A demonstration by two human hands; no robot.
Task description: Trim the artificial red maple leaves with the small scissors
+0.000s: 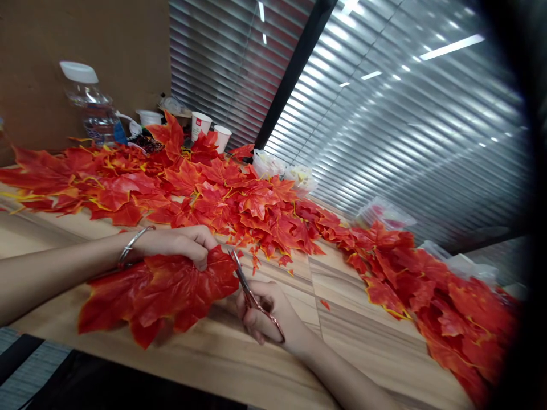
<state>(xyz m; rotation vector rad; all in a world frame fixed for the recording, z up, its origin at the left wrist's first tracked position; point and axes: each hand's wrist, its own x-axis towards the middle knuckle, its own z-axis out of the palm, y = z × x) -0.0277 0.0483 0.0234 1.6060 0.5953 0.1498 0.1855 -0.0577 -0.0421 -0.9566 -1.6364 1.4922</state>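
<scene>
My left hand [190,242], with a silver bangle on its wrist, is closed on a large red artificial maple leaf [171,293] near the table's front edge. Other leaves may be layered with it; I cannot tell. In my right hand [267,310] are small scissors [245,285] with copper-coloured handles, the fingers in the loops. Their blades point up and left, beside the leaf's right edge. Small red scraps [285,260] lie on the table just beyond the blades.
A big heap of red leaves [222,188] spreads behind my hands, and another pile [444,296] runs along the right. At the back stand a clear plastic bottle [92,111], paper cups [200,124] and plastic bags [269,164]. The wooden table [363,341] ends close to me.
</scene>
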